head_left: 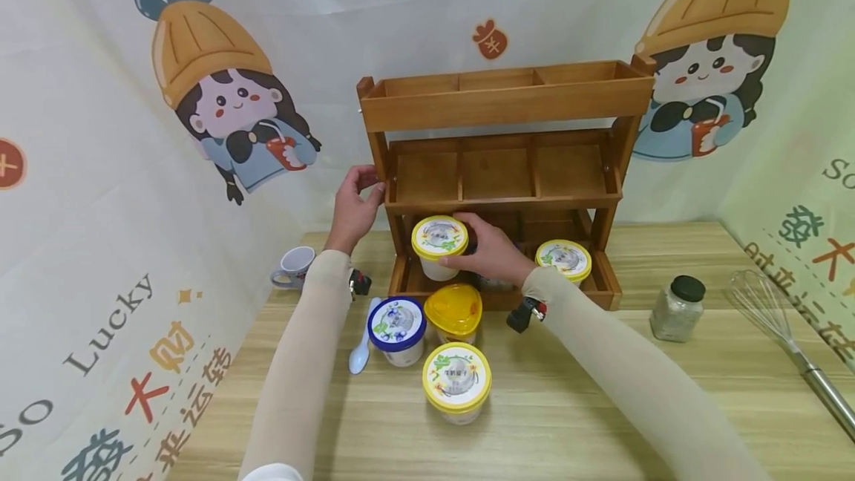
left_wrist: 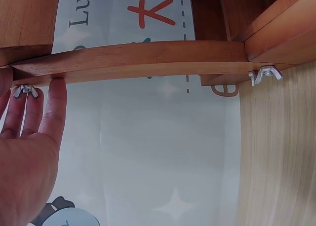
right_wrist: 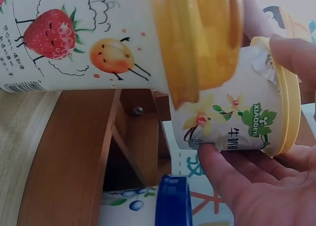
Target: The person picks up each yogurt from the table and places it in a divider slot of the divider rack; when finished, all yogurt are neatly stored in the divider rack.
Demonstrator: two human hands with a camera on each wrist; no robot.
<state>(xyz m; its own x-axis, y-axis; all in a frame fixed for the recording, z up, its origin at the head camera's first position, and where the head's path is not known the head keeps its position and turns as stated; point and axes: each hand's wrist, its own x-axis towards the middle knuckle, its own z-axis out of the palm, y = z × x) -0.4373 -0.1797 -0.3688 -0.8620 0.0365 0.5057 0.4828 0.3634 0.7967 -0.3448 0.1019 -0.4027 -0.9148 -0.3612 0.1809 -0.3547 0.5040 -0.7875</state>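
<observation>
At far left a mug (head_left: 292,266) stands by the backdrop, and your left hand (head_left: 352,206) rests with straight fingers (left_wrist: 53,107) against the left post of the wooden rack (head_left: 505,106). At centre, your right hand (head_left: 490,251) grips a yellow-lidded cup (head_left: 439,246) at the rack's bottom shelf, above a blue-lidded cup (head_left: 398,329) and two more cups on the table (head_left: 601,407). To the right stand another yellow-lidded cup in the shelf (head_left: 564,260), a jar (head_left: 677,308) and a whisk (head_left: 788,344).
</observation>
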